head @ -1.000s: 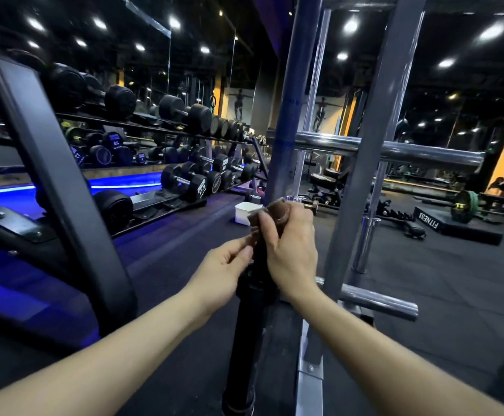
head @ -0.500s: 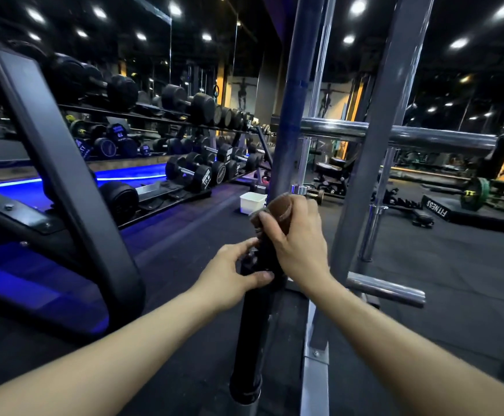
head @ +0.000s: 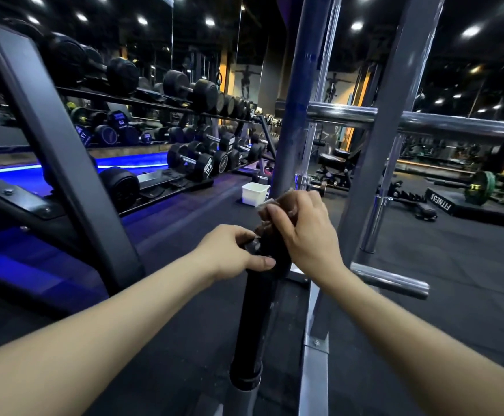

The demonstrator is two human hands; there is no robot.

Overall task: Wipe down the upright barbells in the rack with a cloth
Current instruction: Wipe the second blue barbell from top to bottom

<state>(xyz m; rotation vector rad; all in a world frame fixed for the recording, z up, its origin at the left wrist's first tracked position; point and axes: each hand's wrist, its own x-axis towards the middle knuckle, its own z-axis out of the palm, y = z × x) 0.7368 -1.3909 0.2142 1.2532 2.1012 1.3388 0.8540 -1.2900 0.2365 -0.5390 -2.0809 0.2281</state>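
An upright barbell (head: 300, 85) rises through the middle of the view, blue-grey above and with a black sleeve (head: 252, 319) below. A dark brown cloth (head: 277, 205) is wrapped round the bar where the two parts meet. My right hand (head: 303, 232) grips the cloth around the bar from the right. My left hand (head: 235, 253) pinches the cloth's lower edge against the black sleeve, thumb on the front. A thinner chrome bar (head: 324, 79) stands upright just behind.
Grey rack uprights (head: 394, 115) and a chrome crossbar (head: 424, 123) stand to the right, with a chrome peg (head: 391, 280) lower down. A dark slanted frame (head: 44, 139) and dumbbell racks (head: 202, 151) fill the left. A white tub (head: 253, 193) sits on the floor.
Both hands have slid a little down the bar with the cloth. My left thumb now lies across the black sleeve, where earlier my fingers only pinched the cloth.
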